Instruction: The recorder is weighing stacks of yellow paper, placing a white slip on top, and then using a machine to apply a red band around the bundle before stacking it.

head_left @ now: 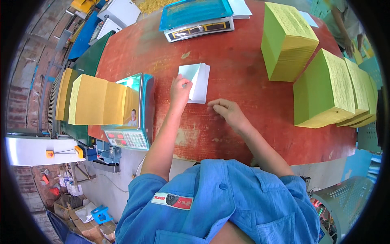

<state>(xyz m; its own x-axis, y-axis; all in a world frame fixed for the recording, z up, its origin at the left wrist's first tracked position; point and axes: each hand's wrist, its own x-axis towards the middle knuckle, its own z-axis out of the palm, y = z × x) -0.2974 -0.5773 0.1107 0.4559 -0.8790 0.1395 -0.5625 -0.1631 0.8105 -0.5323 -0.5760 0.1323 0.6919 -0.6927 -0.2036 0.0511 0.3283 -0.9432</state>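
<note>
A small stack of white sheets [199, 91] lies on the red tabletop [235, 53] in front of me. The top sheet is lifted and folded over along a slanting line, showing a pale bluish face. My left hand [180, 91] is closed in a pinch at this sheet's left edge; the fingertips partly hide the grip. To the right of the stack and apart from it, my right hand [229, 114] hovers over the table. Its fingers point left, loosely stretched, with nothing visible in them.
At left, yellow paper stacks [97, 99] rest on a digital scale [126, 138]. Another scale with a blue tray [197, 14] stands at the back. Tall yellow-green paper blocks [288, 44] and more blocks [323, 89] occupy the right side. Another person [345, 24] is at far right.
</note>
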